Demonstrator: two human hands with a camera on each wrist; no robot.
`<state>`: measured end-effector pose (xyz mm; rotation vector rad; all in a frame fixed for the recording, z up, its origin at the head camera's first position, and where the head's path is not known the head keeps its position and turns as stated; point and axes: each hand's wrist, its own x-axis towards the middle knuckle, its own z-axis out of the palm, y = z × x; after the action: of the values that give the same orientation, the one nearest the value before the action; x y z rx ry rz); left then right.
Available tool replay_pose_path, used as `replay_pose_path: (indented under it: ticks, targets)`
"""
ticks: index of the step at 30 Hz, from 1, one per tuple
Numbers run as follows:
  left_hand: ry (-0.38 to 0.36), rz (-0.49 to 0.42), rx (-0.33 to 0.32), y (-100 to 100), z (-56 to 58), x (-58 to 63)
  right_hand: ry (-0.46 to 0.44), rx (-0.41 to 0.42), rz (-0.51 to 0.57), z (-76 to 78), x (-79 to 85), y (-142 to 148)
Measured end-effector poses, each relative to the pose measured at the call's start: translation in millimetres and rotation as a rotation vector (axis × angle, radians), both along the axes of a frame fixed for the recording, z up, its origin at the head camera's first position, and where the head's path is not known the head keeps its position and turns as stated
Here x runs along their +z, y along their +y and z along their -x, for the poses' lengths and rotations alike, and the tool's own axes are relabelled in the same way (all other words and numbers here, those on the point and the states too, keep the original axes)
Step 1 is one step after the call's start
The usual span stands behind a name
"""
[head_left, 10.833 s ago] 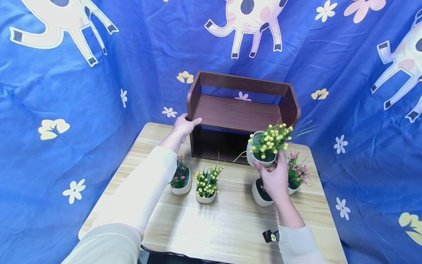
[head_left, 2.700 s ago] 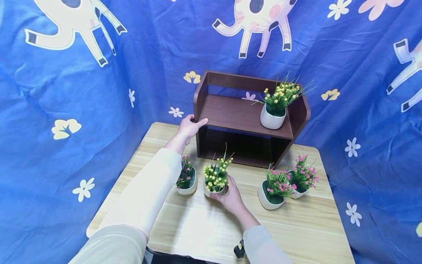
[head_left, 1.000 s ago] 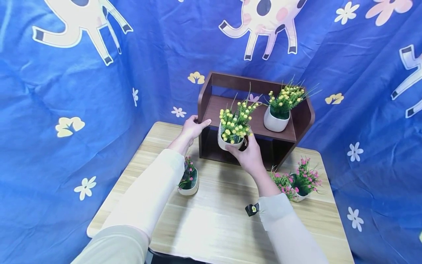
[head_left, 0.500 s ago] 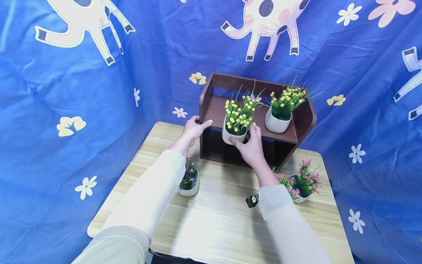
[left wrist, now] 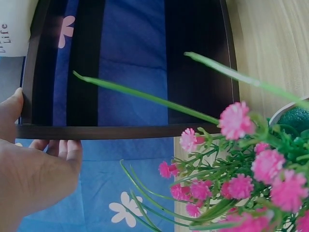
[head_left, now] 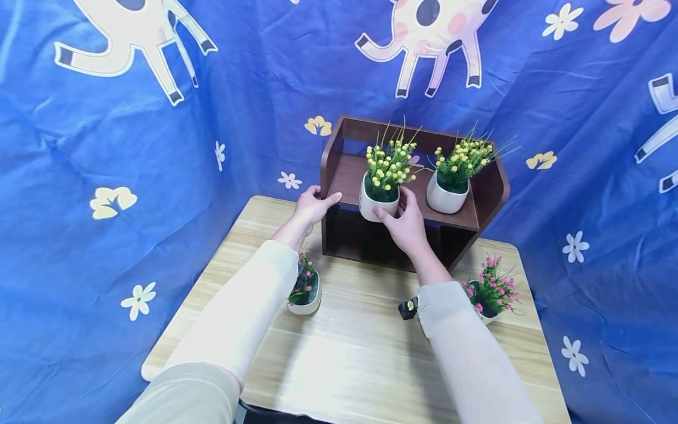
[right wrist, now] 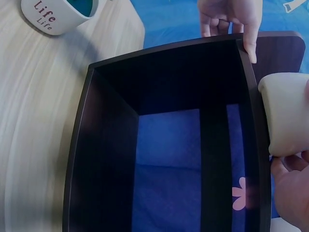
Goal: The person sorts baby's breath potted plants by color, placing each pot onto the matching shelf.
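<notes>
My left hand (head_left: pixel 311 209) grips the left side of a dark brown two-tier shelf (head_left: pixel 346 171), thumb on the upper board and fingers around the outer side. In the left wrist view that hand (left wrist: pixel 43 174) bends round the panel edge. My right hand (head_left: pixel 406 228) holds a potted plant (head_left: pixel 379 206) with yellow flowers by its white pot, thumb in front. The pot (right wrist: pixel 289 113) is upright at the upper board's front edge in the right wrist view. To its right on the same board stands another yellow-flowered potted plant (head_left: pixel 446 196).
On the wooden table (head_left: pixel 344 347), a pink-flowered potted plant (head_left: pixel 305 300) stands beside my left forearm. Another pink-flowered potted plant (head_left: pixel 492 291) is at the right; my right sleeve hides the one next to it. Blue printed curtain (head_left: pixel 238 118) surrounds the table.
Earlier my right hand released the first yellow-flowered plant on the upper board's right, then lifted the second from the table to that board's front. My left hand kept its grip on the shelf.
</notes>
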<state>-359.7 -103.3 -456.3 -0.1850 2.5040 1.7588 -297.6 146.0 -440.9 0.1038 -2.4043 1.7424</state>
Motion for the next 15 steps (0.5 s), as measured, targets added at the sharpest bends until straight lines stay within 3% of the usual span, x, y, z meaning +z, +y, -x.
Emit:
replay_pose_path:
  ticks: [15]
  targets:
    - [-0.021, -0.014, -0.004, 0.3, -0.3, 0.9, 0.002, -0.065, -0.128, 20.7, 3.2, -2.5]
